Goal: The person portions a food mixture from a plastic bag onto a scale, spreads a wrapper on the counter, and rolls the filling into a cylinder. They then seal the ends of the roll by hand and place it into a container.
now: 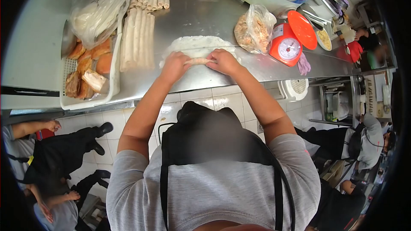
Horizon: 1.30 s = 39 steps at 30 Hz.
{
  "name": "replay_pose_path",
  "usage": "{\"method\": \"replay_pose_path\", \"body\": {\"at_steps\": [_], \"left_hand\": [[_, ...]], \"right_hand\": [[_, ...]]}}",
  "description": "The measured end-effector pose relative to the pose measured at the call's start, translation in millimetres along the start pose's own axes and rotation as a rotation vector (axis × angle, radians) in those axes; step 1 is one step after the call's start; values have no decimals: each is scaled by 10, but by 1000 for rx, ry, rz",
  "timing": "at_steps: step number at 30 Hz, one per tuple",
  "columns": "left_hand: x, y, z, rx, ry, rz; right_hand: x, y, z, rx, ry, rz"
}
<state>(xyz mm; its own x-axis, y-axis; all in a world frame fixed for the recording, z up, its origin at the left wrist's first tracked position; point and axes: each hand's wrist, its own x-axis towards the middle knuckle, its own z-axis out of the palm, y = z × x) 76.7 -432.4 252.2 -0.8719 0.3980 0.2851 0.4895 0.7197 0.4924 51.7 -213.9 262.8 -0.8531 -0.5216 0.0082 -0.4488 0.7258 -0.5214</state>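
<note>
Short pale roll (198, 61) lying crosswise near front edge of steel bench (195, 10); long axis left to right, roughly parallel to edge, ends pointing to person's left and right. Left hand (175, 66) and right hand (223, 61) grip opposite ends, fingers curled. Thin whitish sheet (200, 45) just beyond. Farther left, long pale rolls (137, 40) pointing away from person. Right, filled plastic bag (251, 31) beside red scale (286, 46).

Glossy metal table (192, 21), smooth plastic scale (287, 48), matt cloth apron (177, 147)

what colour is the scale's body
The scale's body is orange-red, best seen in the head view.
</note>
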Motion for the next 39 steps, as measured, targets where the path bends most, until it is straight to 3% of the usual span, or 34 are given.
{"method": "replay_pose_path", "body": {"at_steps": [5, 22, 25, 30, 35, 39], "left_hand": [[42, -21, -14, -35, -40, -15], [19, -79, -15, -53, -83, -3], [23, -107, 15, -42, -72, 7], [3, -61, -63, -45, -120, -35], [-98, -22, -100, 18, -19, -50], [-177, -46, -95, 82, 80, -51]], "right_hand": [[76, -106, 67, 2, 84, -69], [270, -355, 106, -96, -70, -63], [298, -374, 275, -128, 26, -140], [74, -213, 146, -168, 54, -57], [-410, 218, -126, -200, 222, -50], [-554, 370, -204, -65, 197, 86]]}}
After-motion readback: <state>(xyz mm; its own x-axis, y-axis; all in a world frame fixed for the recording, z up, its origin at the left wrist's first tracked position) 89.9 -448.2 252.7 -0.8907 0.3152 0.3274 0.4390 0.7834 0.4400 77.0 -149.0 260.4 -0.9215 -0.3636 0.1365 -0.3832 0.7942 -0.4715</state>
